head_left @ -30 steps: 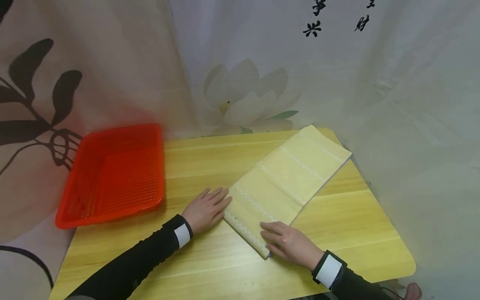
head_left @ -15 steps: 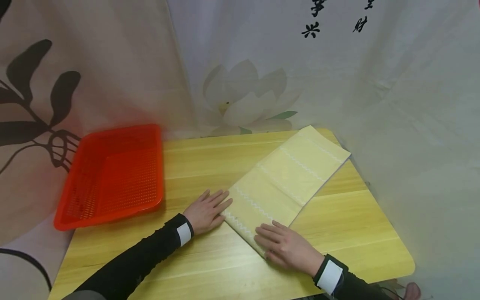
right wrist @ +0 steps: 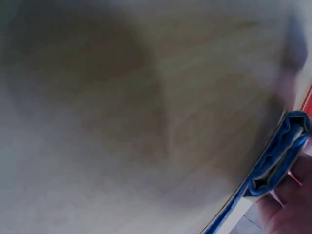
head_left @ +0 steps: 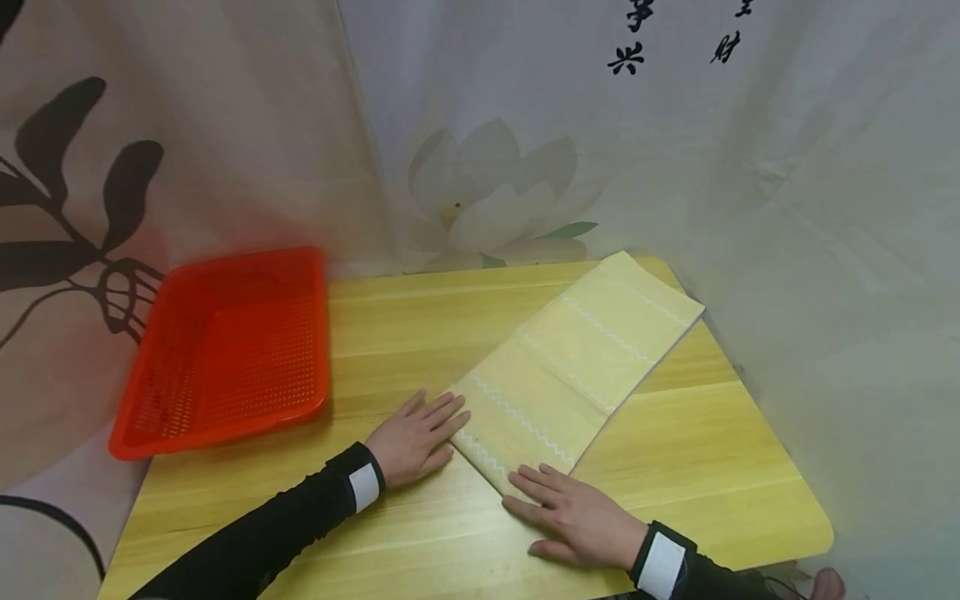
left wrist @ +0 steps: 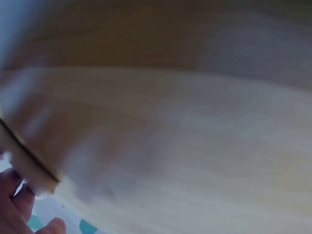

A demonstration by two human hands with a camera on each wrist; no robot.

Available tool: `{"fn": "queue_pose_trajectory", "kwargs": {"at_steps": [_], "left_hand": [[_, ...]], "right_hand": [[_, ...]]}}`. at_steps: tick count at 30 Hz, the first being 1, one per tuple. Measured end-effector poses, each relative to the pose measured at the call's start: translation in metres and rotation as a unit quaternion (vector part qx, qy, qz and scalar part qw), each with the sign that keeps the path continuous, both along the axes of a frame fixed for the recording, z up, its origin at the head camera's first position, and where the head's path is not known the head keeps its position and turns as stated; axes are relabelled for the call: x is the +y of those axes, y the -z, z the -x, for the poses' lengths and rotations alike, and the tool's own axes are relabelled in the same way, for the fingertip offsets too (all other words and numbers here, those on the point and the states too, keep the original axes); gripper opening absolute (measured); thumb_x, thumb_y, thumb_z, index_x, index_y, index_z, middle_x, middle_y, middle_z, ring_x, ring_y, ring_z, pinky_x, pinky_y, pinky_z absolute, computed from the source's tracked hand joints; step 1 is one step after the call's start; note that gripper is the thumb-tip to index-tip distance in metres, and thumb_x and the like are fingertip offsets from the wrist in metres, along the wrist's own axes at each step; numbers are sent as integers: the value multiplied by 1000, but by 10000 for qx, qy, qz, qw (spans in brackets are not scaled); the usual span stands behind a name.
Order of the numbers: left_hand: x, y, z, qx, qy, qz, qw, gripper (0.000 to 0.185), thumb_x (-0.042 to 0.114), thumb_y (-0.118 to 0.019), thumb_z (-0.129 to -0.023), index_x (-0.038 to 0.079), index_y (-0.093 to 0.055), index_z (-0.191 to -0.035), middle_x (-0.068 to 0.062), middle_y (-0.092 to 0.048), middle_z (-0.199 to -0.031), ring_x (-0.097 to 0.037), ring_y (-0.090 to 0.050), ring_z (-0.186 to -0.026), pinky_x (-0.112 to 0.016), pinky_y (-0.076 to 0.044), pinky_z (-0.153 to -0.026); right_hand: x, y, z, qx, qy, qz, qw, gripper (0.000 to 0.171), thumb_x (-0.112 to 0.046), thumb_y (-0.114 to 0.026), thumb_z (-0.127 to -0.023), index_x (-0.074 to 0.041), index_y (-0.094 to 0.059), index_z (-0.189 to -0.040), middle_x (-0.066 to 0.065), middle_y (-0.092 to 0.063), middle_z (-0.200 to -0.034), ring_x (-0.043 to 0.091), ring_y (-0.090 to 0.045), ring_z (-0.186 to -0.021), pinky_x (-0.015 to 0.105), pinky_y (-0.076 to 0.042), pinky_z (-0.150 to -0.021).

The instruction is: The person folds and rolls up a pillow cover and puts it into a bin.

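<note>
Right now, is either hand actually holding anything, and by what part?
Nothing is gripped. The left hand and right hand lie flat, straight fingertips touching the near end of the folded yellow cloth.

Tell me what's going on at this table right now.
A person in black sleeves is working a folded pale yellow cloth with white zigzag stitching on a light wooden table. The left hand lies flat at the cloth's near left corner, and the right hand lies flat at its near end. Neither takes a grip. An empty red perforated plastic basket sits at the left.
</note>
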State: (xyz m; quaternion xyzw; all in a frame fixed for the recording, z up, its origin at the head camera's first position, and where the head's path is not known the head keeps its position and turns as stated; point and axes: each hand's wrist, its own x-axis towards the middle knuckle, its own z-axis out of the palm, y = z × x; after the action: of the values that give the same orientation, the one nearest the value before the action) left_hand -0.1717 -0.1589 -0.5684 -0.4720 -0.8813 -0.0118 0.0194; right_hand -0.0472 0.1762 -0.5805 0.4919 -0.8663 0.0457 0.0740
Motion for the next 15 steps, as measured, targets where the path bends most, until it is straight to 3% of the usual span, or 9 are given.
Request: {"fn": "queue_pose_trajectory", "kwargs": {"at_steps": [15], "left_hand": [[-7,16,7,-115,222,44,9997,61,44,-49,-112,19,-39,-167,-7,-37,-173,-26,-34,-159,-61,-28,-127]], "right_hand": [[4,10,-3,141,-83,-80,9998,68,-55,-61,-105,-10,-56,-156,20,-46,-164,34,-47,-151,48,-44,-120]]}}
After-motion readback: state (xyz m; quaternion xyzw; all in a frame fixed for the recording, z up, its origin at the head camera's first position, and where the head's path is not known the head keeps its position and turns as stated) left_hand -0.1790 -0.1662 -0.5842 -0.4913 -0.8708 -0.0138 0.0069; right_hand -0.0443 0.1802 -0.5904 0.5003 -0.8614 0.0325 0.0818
